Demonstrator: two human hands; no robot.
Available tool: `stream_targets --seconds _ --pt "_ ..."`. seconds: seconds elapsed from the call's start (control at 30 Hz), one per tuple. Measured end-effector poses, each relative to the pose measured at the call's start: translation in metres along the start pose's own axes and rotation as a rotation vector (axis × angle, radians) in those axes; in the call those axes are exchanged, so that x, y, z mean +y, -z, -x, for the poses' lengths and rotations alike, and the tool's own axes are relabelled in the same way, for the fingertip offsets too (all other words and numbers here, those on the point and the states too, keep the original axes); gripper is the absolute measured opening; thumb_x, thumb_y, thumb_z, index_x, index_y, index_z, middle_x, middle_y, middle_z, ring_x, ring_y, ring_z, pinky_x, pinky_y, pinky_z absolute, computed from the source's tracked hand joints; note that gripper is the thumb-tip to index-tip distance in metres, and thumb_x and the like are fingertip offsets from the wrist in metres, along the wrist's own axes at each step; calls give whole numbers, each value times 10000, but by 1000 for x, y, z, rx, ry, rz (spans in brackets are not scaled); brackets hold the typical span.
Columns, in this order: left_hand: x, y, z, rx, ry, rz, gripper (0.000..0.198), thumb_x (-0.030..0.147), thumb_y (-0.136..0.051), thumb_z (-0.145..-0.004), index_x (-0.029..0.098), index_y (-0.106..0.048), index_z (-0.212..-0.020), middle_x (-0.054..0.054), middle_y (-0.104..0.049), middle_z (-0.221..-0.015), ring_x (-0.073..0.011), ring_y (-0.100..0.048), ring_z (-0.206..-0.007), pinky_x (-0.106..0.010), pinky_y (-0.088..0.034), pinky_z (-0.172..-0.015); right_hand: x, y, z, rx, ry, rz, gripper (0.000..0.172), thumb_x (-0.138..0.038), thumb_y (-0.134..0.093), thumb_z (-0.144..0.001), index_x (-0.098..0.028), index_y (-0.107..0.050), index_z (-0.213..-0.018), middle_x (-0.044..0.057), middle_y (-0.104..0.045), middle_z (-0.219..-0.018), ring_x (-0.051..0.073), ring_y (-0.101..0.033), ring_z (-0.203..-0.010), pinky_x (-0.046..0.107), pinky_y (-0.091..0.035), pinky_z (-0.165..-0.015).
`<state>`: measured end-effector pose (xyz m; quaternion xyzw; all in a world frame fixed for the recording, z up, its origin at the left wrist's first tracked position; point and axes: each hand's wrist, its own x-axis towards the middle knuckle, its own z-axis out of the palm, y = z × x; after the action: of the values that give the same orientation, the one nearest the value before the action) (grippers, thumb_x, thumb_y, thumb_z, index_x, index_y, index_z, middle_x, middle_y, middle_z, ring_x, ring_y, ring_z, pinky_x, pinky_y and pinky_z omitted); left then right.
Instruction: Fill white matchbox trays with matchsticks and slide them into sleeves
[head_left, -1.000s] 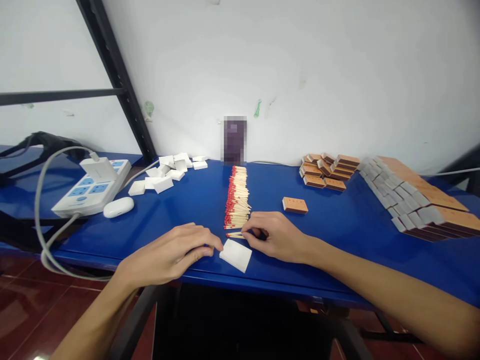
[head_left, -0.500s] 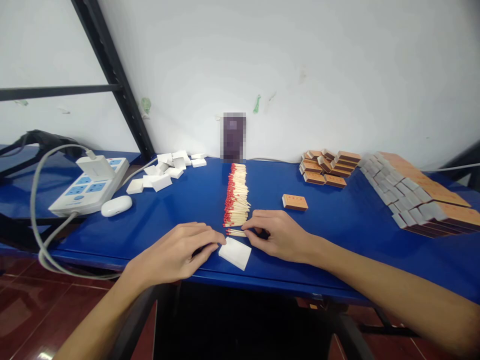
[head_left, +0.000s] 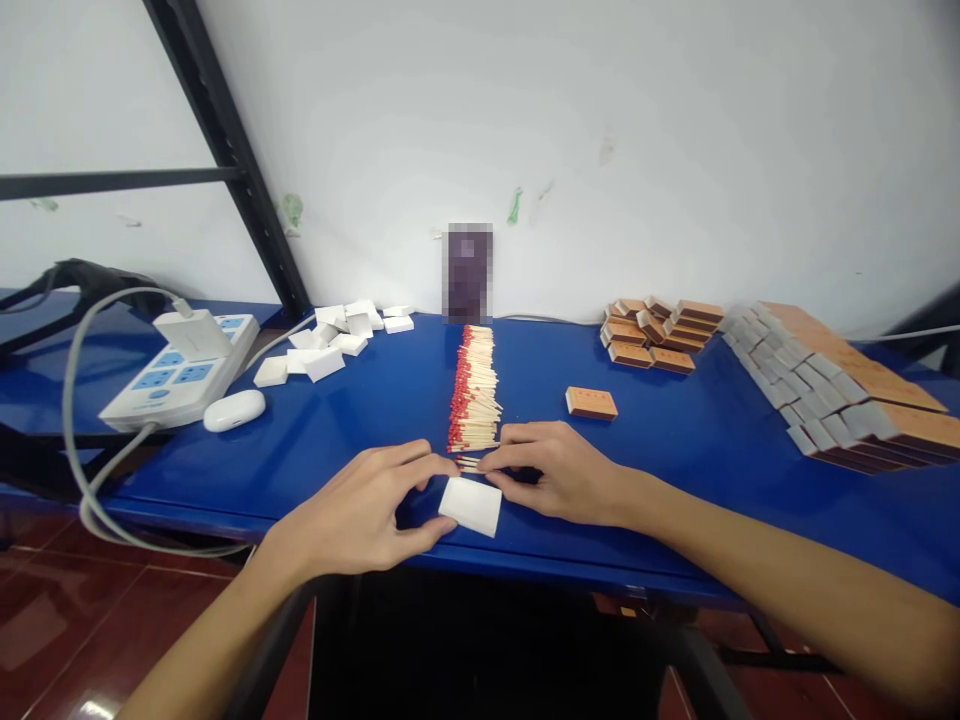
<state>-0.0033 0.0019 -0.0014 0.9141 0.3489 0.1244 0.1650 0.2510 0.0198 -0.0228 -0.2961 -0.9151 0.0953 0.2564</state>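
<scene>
A small white matchbox tray lies near the front edge of the blue table. My left hand bends round its left end, thumb at the lower left corner and index finger at the upper left. Just beyond the tray are a few red-tipped matches. My right hand pinches their plain ends between thumb and fingers, while the heads point left toward my left index fingertip. Farther back, a long row of matches runs toward the wall, with its red heads on the left.
Several white trays are piled at the back left. One orange matchbox lies beyond my right hand, with stacked matchboxes behind and more farther right. A power strip, a cable and a white case occupy the left.
My left thumb has spread down to the tray's lower left corner, and the index finger has shifted toward the match heads. My right fingertips have slid slightly left along the few matches.
</scene>
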Motion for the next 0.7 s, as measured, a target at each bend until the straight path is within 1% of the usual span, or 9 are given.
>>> stream_targets --seconds 0.1,0.17,0.27,0.37,0.43,0.5,0.57,0.63,0.7 --pt "-1 0 1 0 -9 0 252 410 -633 -871 236 -609 -1052 19 -558 -857 -138 -537 -692 -279 -414 -667 0 -1 0 30 -40 -8 183 -201 -574 -904 -173 -737 -984 -9 -564 -695 92 -485 -596 221 -366 -578" --pt "-2 0 1 8 -28 2 242 407 -660 -845 229 -605 -999 22 -556 -840 -144 -536 -716 -283 -409 -687 0 -1 -1 29 -64 -8 169 -211 -579 -901 -167 -739 -936 -12 -551 -675 94 -476 -586 225 -356 -569" --pt "-3 -1 2 24 -48 8 244 401 -669 -835 223 -606 -989 23 -560 -837 -140 -537 -714 -280 -407 -689 -2 0 -1 -6 -65 -12 166 -208 -579 -904 -169 -734 -859 -21 -551 -644 95 -481 -588 246 -364 -624" --pt "-3 -1 1 20 -52 3 262 405 -679 -832 225 -612 -1010 20 -568 -850 -144 -549 -730 -281 -410 -693 -4 3 -1 -60 -51 -24 162 -208 -582 -910 -176 -727 -846 -35 -575 -632 86 -491 -585 286 -356 -721" --pt "-3 -1 1 17 -53 -5 272 407 -684 -831 228 -612 -1023 18 -570 -861 -150 -556 -746 -283 -412 -699 -6 4 -1 -59 -55 -24 154 -228 -589 -911 -179 -725 -859 -45 -580 -615 77 -473 -553 304 -336 -737" --pt "-2 -1 1 20 -51 -15 279 404 -684 -830 228 -610 -1035 15 -572 -867 -156 -563 -757 -285 -416 -707 -6 3 -1 -5 -70 -11 147 -232 -592 -908 -175 -721 -868 -53 -576 -585 68 -427 -507 306 -331 -730" --pt "-2 -2 1 22 -46 -25 292 400 -682 -830 227 -606 -1052 12 -574 -871 -164 -570 -771 -292 -422 -724 -4 1 0 79 -81 25 141 -207 -586 -899 -170 -717 -864 -57 -558 -547 72 -394 -486 293 -340 -708" --pt "-2 -3 1 26 -41 -40 317 413 -684 -827 229 -600 -1071 7 -575 -876 -177 -575 -796 -308 -427 -760 0 -1 0 146 -89 72 139 -183 -581 -883 -171 -715 -847 -52 -534 -517 90 -411 -500 271 -352 -673" --pt "-2 -4 2 33 -33 -59 352 441 -689 -820 232 -597 -1088 1 -578 -884 -196 -578 -830 -335 -429 -810 3 -3 0 175 -102 105 129 -180 -588 -868 -175 -714 -838 -47 -519 -503 102 -442 -513 250 -354 -634"
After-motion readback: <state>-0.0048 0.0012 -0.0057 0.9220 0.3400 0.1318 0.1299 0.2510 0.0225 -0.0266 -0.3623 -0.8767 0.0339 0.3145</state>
